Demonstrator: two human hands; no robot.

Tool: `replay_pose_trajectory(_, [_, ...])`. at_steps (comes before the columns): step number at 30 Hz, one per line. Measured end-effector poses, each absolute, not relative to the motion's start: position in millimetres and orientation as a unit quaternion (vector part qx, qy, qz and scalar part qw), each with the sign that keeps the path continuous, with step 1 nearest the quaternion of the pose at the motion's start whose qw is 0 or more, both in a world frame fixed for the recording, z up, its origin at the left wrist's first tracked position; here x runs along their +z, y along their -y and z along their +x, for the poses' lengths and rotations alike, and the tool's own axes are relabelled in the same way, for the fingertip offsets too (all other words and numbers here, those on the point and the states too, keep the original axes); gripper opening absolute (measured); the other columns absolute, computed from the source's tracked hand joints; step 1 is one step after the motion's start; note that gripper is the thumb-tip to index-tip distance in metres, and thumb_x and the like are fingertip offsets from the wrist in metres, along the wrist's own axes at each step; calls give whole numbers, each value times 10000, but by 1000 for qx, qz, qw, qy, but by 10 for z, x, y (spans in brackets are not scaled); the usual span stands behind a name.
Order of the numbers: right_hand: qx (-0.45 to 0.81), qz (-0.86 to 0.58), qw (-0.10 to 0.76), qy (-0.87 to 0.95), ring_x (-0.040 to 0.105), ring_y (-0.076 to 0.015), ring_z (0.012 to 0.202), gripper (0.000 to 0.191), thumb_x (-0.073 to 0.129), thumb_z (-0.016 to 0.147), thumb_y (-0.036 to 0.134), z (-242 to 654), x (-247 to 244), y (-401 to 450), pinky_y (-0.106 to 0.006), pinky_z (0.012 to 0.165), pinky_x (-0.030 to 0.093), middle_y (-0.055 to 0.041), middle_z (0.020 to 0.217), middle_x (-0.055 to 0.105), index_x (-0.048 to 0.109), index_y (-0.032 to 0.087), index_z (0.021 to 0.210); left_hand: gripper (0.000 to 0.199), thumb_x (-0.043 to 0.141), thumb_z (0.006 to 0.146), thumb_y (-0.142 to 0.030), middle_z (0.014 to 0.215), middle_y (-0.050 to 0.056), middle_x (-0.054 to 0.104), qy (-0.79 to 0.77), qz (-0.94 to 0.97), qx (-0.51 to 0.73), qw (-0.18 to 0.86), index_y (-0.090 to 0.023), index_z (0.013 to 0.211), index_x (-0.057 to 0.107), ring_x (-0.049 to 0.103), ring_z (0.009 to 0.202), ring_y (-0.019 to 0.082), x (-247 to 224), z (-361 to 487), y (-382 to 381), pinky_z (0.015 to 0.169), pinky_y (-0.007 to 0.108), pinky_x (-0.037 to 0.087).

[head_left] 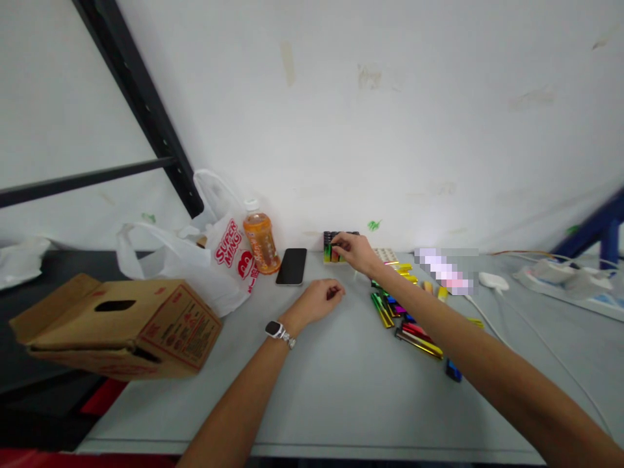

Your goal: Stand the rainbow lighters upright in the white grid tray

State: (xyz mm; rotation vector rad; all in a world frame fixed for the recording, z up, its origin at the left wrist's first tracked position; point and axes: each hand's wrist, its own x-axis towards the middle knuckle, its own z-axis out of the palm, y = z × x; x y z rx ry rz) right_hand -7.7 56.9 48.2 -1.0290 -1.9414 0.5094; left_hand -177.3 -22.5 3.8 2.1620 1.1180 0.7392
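Note:
My right hand [355,251] reaches to the back of the table, thumb and fingers pinched at a small tray [334,263] of upright, black-topped lighters. It seems to grip one lighter there, mostly hidden by the fingers. Loosely curled, my left hand [319,300] rests on the table in front of the tray with nothing visible in it; a watch [277,329] is on that wrist. Beside and under my right forearm lies a loose pile of shiny lighters [381,310] in green, yellow, red and blue. A pale tray with small holes [385,255] sits behind the pile.
Left of my hands are a black phone [291,266], an orange drink bottle [262,240], a white plastic bag [229,286] and an open cardboard box [121,325]. On the right lie a white charger [493,281] with cables and a power strip [575,286]. A wall [341,130] closes the back.

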Motion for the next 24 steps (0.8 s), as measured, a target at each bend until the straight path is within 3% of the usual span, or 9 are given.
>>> replay_pose_trajectory(12, [184, -423, 410, 787, 646, -166, 696, 132, 650, 809, 154, -43, 550, -645, -304, 735, 501, -24, 812, 762, 767, 195, 852, 230, 548, 893, -289, 681, 6, 652, -420, 814, 280, 287, -149, 836, 721, 541, 612, 128, 15, -1760, 215, 588, 233, 402])
replay_pose_trajectory(24, [104, -411, 383, 821, 642, -191, 857, 164, 630, 865, 122, -3, 461, -684, -329, 839, 484, -73, 953, 710, 770, 184, 926, 238, 542, 893, -296, 660, -4, 622, -428, 810, 274, 292, -145, 823, 711, 514, 606, 124, 56, -1736, 238, 591, 239, 384])
